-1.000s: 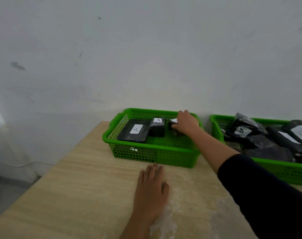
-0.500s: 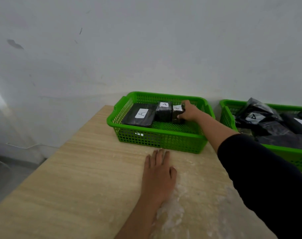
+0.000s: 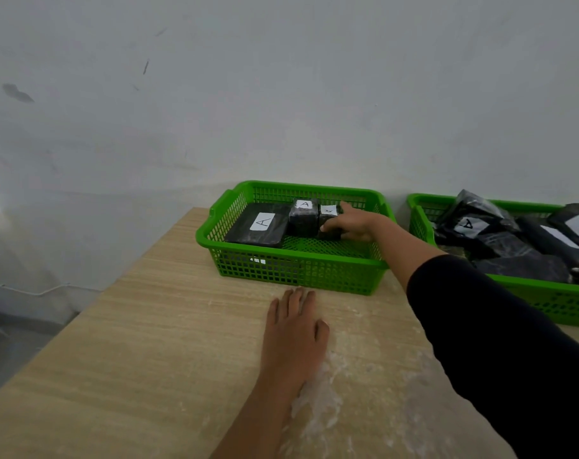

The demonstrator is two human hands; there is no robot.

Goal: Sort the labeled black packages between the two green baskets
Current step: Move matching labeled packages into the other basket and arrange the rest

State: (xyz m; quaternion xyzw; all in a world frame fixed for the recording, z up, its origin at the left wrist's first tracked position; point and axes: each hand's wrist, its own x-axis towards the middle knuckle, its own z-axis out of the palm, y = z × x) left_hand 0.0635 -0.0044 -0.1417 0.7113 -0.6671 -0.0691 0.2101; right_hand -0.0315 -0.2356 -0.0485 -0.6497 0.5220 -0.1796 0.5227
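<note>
Three black packages [image 3: 261, 225] labeled A, left green basket [image 3: 298, 270]

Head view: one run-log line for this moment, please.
right hand on third package in left basket | left hand flat on table

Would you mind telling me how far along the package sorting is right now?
Done: two A-labeled packages, a flat one and a small block, lie in the left basket. In hand: the right hand is on a third package there. The left hand rests flat on the table. Left: a pile of packages fills the right basket.
</note>
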